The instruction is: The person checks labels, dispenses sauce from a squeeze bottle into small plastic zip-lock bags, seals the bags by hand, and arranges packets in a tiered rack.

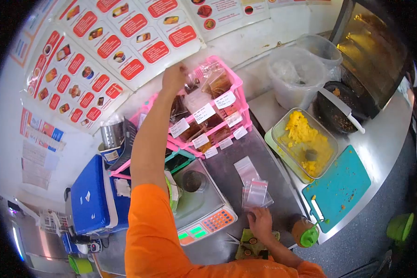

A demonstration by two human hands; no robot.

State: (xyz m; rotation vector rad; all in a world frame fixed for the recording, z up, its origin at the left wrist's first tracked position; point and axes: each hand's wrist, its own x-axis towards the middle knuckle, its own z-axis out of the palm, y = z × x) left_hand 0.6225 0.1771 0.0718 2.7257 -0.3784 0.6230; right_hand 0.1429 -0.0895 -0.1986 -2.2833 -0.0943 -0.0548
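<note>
My left hand is stretched to the back of a pink plastic basket, its fingers curled at the top of a clear plastic bag. Bags with brown and dark contents stand in that basket, and white printed labels hang along its front. Low on the counter, my right hand lies with fingers extended at the near edge of small clear zip bags. Below this hand are a green patterned cloth or pouch and scissors, partly covered.
A scale with a dark round container stands left of the bags. To the right are a tray of yellow food, a teal cutting board, a knife across a black pan, and a green-lidded jar. A blue cooler is left.
</note>
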